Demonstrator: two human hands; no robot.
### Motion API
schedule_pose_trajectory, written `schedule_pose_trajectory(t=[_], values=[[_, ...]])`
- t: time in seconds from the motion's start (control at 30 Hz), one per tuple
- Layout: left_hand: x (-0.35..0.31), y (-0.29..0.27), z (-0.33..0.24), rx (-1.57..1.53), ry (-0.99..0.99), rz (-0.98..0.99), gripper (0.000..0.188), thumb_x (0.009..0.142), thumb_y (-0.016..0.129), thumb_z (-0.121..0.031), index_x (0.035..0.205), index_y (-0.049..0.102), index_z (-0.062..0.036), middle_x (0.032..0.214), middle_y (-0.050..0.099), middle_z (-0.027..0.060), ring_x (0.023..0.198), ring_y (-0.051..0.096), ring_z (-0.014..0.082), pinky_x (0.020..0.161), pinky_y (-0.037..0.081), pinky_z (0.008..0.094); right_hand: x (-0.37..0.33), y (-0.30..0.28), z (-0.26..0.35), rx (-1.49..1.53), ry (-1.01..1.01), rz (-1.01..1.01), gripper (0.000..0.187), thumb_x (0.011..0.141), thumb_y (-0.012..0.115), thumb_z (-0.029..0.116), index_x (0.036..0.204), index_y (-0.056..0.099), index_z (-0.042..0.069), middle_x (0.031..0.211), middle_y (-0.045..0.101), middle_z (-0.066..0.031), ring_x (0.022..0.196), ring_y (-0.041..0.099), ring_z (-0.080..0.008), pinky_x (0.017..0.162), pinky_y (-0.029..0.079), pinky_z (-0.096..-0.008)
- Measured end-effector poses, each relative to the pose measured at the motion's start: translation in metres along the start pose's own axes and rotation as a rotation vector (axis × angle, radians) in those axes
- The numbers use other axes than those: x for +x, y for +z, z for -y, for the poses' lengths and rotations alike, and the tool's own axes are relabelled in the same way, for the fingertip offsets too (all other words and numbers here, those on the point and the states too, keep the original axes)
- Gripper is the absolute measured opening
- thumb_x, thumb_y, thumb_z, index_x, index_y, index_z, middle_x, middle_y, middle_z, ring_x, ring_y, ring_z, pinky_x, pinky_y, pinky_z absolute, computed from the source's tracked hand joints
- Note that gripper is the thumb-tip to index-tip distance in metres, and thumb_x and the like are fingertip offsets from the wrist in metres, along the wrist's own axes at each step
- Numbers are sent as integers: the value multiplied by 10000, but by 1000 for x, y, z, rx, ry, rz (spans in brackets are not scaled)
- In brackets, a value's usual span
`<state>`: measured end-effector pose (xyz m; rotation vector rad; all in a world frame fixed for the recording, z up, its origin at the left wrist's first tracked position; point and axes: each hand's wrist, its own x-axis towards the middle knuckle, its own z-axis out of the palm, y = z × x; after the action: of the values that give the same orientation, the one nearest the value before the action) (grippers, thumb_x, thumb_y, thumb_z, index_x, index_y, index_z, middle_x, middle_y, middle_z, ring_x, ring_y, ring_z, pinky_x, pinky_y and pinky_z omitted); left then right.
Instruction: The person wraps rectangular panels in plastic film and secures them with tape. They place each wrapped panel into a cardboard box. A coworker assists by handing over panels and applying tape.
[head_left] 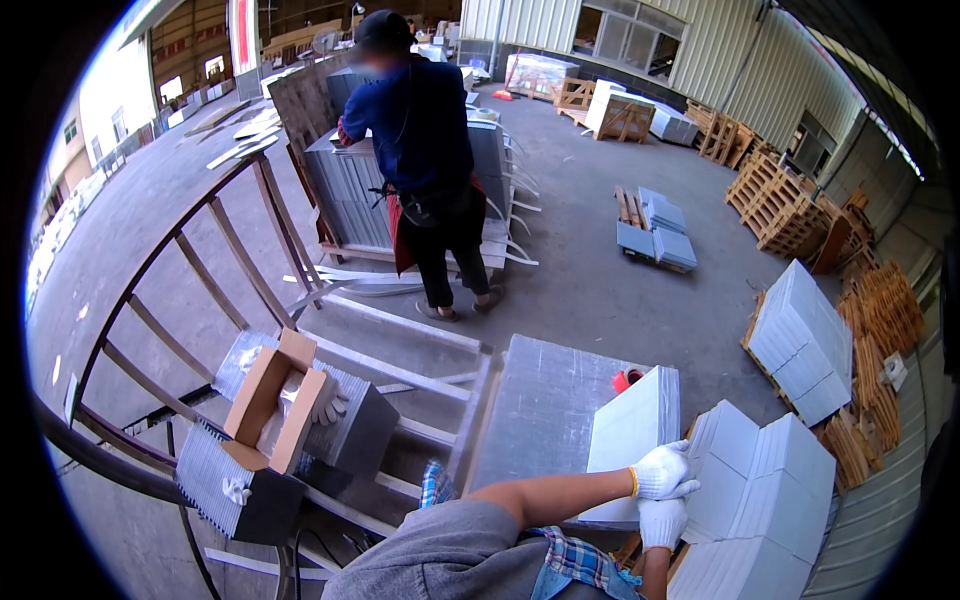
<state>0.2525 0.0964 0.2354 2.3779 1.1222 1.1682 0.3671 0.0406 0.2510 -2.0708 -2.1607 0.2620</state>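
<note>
Both my hands wear white knitted gloves and meet at the lower right, pressed against each other. My left hand (pixel 663 472), with a yellow glove cuff, lies over the fingertips of my right hand (pixel 661 524). Its fingers look bent, but what lies between them is hidden. The fingers of my right hand are mostly covered by the left. Just beyond is a stack of pale flat slabs (pixel 636 425), standing on a grey board-like surface (pixel 535 405). A roll of red tape (pixel 625 379) rests behind that stack. Taller stacks of pale tiles (pixel 765 485) stand right beside my hands.
Left of me, an open cardboard box (pixel 265 410) and a loose glove (pixel 328 402) sit on dark slab stacks inside a metal rail (pixel 150 325). Ahead, a co-worker (pixel 425 150) stands at a crate of slabs (pixel 350 195). Wooden pallets (pixel 765 200) line the right wall.
</note>
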Motion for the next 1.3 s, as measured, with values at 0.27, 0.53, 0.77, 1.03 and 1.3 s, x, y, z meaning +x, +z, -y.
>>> schedule_pose_trajectory(t=[0.27,0.53,0.77,1.03,1.3], values=[[0,-2,-2,12,-1,17,429,978,536,-363,670,638,-82,658,602,179,728,633,395,1146,354,532,0,0,-1,-3,17,12,500,799,682,462,1123,704,83,1003,719,-259,914,691,-454,804,553,-538],[0,7,3,19,5,6,440,982,532,-368,664,635,-81,656,603,175,725,637,386,1150,353,530,2,2,-2,-16,7,8,500,789,697,466,1110,710,83,992,722,-256,907,695,-448,800,557,-535],[0,6,5,57,-2,35,432,979,538,-367,672,645,-83,664,610,174,727,639,387,1146,358,530,-1,-8,8,-9,61,64,523,784,704,460,1126,699,64,1026,717,-261,933,690,-453,820,552,-536],[0,1,0,33,8,23,413,973,550,-354,679,645,-80,668,613,171,733,638,383,1141,362,528,-1,-2,2,14,20,10,524,793,696,456,1140,694,63,1022,717,-260,934,690,-449,823,550,-531],[1,-3,-2,22,26,-6,384,978,550,-354,718,658,-92,675,624,161,741,650,367,1135,363,532,-8,-4,1,39,-34,-48,523,807,672,467,1153,697,75,1029,719,-259,940,691,-445,826,551,-533]])
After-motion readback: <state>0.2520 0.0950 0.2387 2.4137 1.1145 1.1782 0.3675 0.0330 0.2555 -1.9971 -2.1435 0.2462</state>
